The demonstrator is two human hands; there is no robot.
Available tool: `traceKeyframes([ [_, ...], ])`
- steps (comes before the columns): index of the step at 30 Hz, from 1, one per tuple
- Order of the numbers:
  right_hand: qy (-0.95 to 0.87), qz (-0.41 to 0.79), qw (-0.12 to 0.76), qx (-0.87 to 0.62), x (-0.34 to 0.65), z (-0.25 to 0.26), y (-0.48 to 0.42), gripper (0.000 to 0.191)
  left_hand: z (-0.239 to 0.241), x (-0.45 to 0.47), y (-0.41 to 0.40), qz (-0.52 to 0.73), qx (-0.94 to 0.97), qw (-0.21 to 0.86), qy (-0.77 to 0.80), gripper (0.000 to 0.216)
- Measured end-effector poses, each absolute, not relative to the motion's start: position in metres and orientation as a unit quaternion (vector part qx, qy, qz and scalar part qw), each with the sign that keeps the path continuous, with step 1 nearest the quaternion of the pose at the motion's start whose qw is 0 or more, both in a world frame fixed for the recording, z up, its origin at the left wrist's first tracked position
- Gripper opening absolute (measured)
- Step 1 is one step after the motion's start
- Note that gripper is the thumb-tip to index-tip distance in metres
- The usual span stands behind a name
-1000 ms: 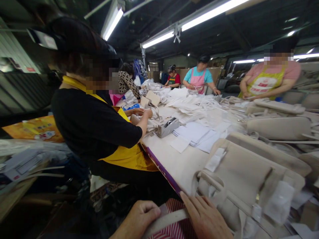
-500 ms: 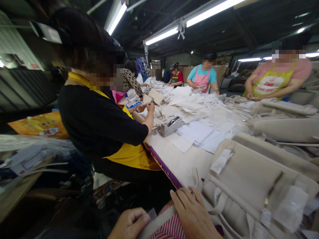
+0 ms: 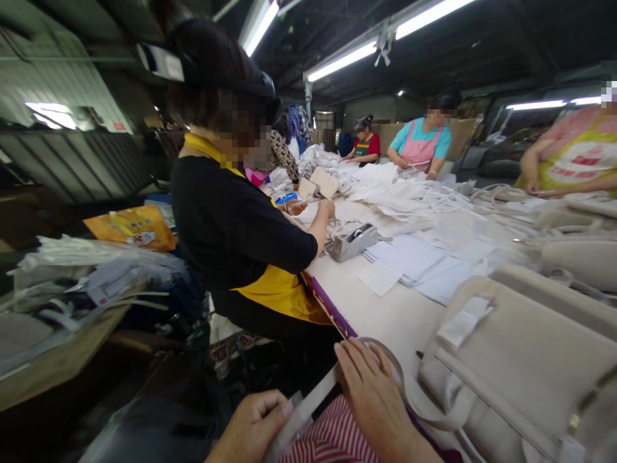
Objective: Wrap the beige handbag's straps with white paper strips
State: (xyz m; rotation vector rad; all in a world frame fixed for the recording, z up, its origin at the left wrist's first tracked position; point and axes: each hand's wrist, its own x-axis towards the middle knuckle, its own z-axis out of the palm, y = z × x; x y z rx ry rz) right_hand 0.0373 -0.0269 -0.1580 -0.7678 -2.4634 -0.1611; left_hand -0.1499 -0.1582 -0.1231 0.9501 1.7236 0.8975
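My left hand [image 3: 254, 421] is closed around one end of a beige fabric strap [image 3: 315, 400] at the bottom of the head view, over my red-striped apron [image 3: 332, 437]. My right hand [image 3: 371, 392] lies flat on the same strap where it loops over the near table edge. The strap runs toward a large beige bag [image 3: 520, 360] lying on the table just right of my hands. A small clear packet [image 3: 463, 321] sits on top of the bag.
A co-worker in a black top and yellow apron [image 3: 241, 238] sits close on my left at the long table [image 3: 385, 308]. A tape dispenser [image 3: 351, 241], stacked white sheets [image 3: 409, 257] and more beige bags lie beyond. Other workers stand across the table. A cluttered bench [image 3: 62, 308] is at left.
The view has swung to the right, shifting everything leftward in the picture. My right hand slid along the strap, which now arcs up over the table edge. My left hand keeps its hold.
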Motion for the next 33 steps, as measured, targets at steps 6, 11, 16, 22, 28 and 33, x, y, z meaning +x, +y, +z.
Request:
traceKeyframes([
  [6, -0.919, -0.022, 0.249, -0.305, 0.035, -0.178, -0.013, 0.031, -0.122, -0.177, -0.181, 0.366, 0.363, 0.425, 0.744, 0.043],
  [11, -0.907, 0.022, 0.235, -0.348, 0.027, -0.177, -0.016, 0.047, -0.124, -0.184, -0.187, 0.334, 0.389, 0.391, 0.764, 0.043],
  [16, -0.921, 0.18, 0.103, -0.331, 0.037, -0.181, -0.024, 0.027, -0.127, -0.212, -0.197, 0.31, 0.42, 0.379, 0.764, 0.046],
  [22, -0.93, 0.235, 0.066, -0.274, 0.03, -0.2, -0.064, 0.053, -0.128, -0.239, -0.201, 0.257, 0.413, 0.419, 0.767, 0.058],
  [28, -0.937, 0.181, 0.04, -0.297, 0.024, -0.223, -0.075, 0.033, -0.143, -0.251, -0.206, 0.227, 0.397, 0.454, 0.765, 0.06],
  [33, -0.944, 0.058, 0.134, -0.296, 0.033, -0.197, -0.073, 0.049, -0.156, -0.234, -0.193, 0.212, 0.437, 0.464, 0.741, 0.045],
])
